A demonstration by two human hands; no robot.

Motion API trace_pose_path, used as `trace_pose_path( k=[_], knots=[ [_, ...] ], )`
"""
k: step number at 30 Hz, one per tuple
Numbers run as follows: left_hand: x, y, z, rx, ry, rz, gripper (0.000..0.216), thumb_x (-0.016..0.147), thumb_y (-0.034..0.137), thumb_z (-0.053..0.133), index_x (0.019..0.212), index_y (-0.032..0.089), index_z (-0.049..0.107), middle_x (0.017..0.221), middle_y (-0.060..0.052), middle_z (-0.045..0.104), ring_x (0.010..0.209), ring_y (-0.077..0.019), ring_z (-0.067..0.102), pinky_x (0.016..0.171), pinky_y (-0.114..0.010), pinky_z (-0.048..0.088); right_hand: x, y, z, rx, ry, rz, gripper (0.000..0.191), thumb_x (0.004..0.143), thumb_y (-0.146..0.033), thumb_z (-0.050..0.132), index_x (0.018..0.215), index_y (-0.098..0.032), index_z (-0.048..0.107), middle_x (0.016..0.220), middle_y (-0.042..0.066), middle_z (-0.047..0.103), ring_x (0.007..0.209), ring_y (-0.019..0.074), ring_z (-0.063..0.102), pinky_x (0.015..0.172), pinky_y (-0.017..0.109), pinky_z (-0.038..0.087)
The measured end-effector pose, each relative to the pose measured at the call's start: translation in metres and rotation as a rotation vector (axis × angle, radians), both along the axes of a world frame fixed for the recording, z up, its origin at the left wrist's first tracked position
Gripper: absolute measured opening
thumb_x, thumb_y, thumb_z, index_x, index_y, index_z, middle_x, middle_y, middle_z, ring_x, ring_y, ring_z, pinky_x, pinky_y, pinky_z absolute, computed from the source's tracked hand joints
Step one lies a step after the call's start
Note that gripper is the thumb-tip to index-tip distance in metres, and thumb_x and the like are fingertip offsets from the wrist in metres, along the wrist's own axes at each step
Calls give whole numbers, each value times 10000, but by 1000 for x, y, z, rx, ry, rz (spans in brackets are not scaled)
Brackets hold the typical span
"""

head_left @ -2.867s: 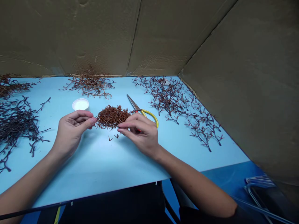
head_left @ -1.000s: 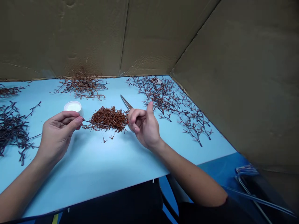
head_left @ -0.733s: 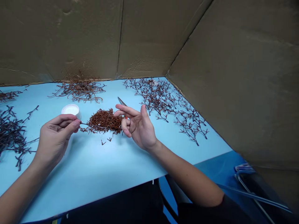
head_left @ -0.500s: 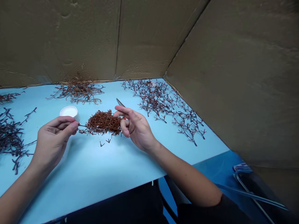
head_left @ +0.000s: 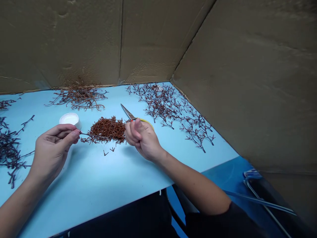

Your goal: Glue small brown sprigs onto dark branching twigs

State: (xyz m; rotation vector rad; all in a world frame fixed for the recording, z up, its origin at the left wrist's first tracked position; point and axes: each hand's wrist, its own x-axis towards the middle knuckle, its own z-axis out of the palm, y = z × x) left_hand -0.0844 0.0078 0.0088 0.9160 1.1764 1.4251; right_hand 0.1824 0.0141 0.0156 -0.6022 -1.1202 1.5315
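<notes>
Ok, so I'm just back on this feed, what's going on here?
A person's left hand pinches a thin dark stem, with a small white tub just behind. The right hand, fingers curled, is by the right end of a brown heap of short pieces; whether it holds anything isn't clear. Scissors lie partly hidden behind it, blades showing.

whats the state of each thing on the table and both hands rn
Left hand, pinching.
Thin stem, held near one end.
Right hand, fingers curled in.
Scissors, lying flat, blades apparently closed.
White tub, open side up.
Short brown pieces, heaped, a few lying loose.
Brown strands, tangled, loosely piled.
Forked twigs, spread out.
Dark twigs, piled, cut off by picture edge.
</notes>
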Motion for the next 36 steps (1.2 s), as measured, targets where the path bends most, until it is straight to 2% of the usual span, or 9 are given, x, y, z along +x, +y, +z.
trace_pose_path(
  k=[2, 10, 13, 17, 22, 26, 29, 32, 36],
  knots=[
    [0, 0, 0, -4, 3, -1, 290, 689, 250, 1006, 920, 215, 834, 819, 2, 787, 707, -116, 660, 640, -208, 561, 0, 0, 1, 28, 37, 34, 720, 1003, -767, 554, 561, -230, 367, 550, -79, 323, 436, 66, 241, 425, 272, 178],
    [-1, 0, 1, 9, 2, -18, 272, 714, 237, 989, 930, 206, 828, 817, 1, 787, 696, -112, 656, 643, -204, 560, 2, -2, 5, 50, 75, 171, 728, 999, -819, 482, 571, -245, 352, 483, -87, 294, 420, 87, 220, 422, 261, 220],
    [-1, 0, 1, 11, -2, -9, 281, 701, 230, 988, 927, 197, 825, 822, -4, 789, 690, -107, 663, 642, -189, 564, 2, -3, 6, -29, 107, 208, 624, 983, -717, 645, 637, -237, 448, 527, -87, 405, 425, 81, 258, 422, 246, 231],
    [0, 2, -1, 22, -1, 14, 337, 643, 258, 1011, 909, 178, 820, 803, -12, 790, 673, -100, 680, 636, -169, 562, 4, -3, 6, -61, 172, 258, 745, 1010, -707, 610, 519, -224, 328, 428, -96, 277, 402, 71, 222, 423, 237, 228],
    [1, 2, 0, 14, -3, 13, 351, 624, 257, 1017, 899, 170, 816, 788, -5, 784, 666, -98, 684, 640, -159, 569, 6, -4, 7, -122, 185, 328, 665, 1028, -681, 604, 591, -212, 425, 544, -72, 454, 417, 64, 290, 423, 224, 238],
    [2, 2, 1, 14, -6, 16, 343, 633, 246, 1012, 902, 166, 815, 791, -6, 786, 665, -99, 686, 640, -158, 570, 6, -3, 7, -89, 247, 339, 799, 1014, -695, 616, 469, -211, 290, 451, -85, 257, 418, 70, 210, 420, 231, 214],
    [2, 1, 1, 12, -3, 10, 329, 646, 231, 1003, 906, 163, 813, 795, -6, 787, 670, -98, 683, 643, -155, 567, 6, -3, 8, -109, 246, 354, 781, 1011, -773, 529, 485, -210, 407, 477, -66, 352, 417, 75, 258, 417, 232, 236],
    [1, 0, 1, 4, 2, 4, 316, 661, 218, 992, 914, 163, 810, 801, -6, 788, 678, -99, 683, 651, -156, 566, 6, -3, 10, -173, 225, 339, 584, 977, -613, 729, 628, -198, 514, 595, -71, 472, 443, 65, 287, 424, 209, 251],
    [0, 0, 1, 11, 7, 1, 300, 677, 215, 979, 921, 168, 812, 790, 2, 780, 674, -97, 678, 650, -153, 564, 7, -3, 9, -151, 311, 370, 777, 1012, -634, 669, 498, -203, 276, 475, -87, 257, 420, 71, 193, 418, 212, 224]
  ],
)
